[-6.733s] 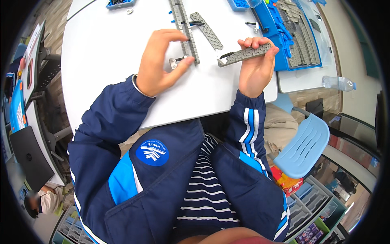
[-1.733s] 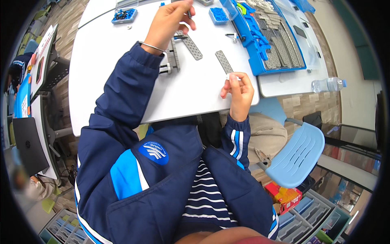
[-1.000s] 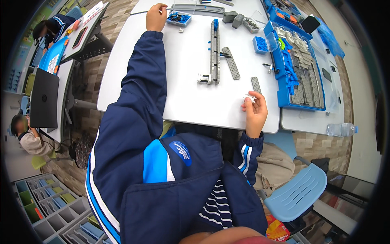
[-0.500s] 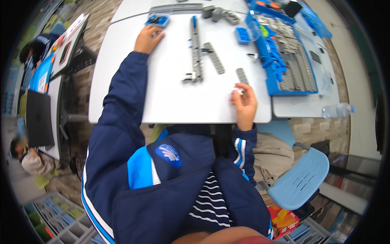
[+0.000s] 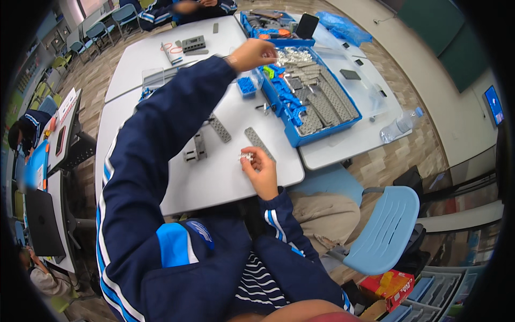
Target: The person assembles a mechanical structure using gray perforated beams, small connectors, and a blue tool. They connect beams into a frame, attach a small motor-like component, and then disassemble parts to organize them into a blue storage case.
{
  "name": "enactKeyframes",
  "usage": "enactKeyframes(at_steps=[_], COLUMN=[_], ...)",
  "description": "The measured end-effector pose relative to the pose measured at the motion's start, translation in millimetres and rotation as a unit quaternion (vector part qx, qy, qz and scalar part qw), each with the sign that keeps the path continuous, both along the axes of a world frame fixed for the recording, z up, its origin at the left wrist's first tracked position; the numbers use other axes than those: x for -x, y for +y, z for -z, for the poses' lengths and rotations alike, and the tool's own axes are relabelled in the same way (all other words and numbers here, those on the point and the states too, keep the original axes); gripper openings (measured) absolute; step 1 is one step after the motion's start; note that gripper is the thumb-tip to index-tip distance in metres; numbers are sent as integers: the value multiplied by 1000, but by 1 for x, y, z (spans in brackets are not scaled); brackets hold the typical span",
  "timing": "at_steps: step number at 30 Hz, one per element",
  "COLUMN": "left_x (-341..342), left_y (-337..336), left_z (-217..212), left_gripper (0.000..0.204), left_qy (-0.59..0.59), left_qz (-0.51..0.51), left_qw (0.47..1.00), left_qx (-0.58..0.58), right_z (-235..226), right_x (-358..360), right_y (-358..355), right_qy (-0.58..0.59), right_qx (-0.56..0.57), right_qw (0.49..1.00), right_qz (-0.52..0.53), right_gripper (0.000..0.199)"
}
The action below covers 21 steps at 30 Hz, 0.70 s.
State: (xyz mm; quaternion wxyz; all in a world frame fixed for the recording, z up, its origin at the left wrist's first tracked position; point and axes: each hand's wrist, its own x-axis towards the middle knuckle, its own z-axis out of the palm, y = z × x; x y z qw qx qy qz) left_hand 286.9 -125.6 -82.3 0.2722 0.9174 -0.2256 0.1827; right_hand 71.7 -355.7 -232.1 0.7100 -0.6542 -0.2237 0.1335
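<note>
My left hand [image 5: 254,55] reaches across the table to the far left edge of a blue sorting box [image 5: 322,138], above its small white pieces [image 5: 294,55]. Its fingers are bent, their tips too unclear to read. Nearer to me, my right hand [image 5: 262,170] pinches a small cluster of white building pieces [image 5: 245,156] between thumb and fingers. A grey perforated beam [image 5: 257,140] lies just behind that hand. Farther left are another grey beam [image 5: 219,129] and a grey built assembly [image 5: 196,148], partly covered by my left sleeve.
A small tray of blue pegs [image 5: 247,86] stands beside the box. Another blue box [image 5: 279,37] is behind it, with a dark phone-like slab [image 5: 307,26]. At right are a plastic bottle [image 5: 398,126] and a blue chair [image 5: 383,231]. Other people sit across the table.
My left hand has left the small tray at the far left and swung right to the blue sorting box. My view has turned right. My right hand keeps its white pieces.
</note>
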Motion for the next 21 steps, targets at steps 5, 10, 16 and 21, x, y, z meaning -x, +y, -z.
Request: enactKeyframes(at_steps=[5, 10, 16, 21], left_x=[-160, -224, -228, -173], left_y=[-70, -112, -103, -77], left_z=[5, 55, 61, 5], left_gripper=[20, 16, 27, 25], left_qy=[-51, -68, -36, -71], left_qz=[-91, -188, -175, -33], left_qw=[987, 964, 959, 990], left_qx=[-122, -176, -218, -117], right_z=[3, 8, 1, -1], right_x=[-1, -5, -1, 0], right_y=[-2, 0, -1, 8], right_qy=[22, -23, -38, -224], right_qx=[-39, -42, -15, 78], right_qw=[999, 999, 998, 960], right_qz=[-8, 13, 39, 152], right_gripper=[24, 26, 24, 30])
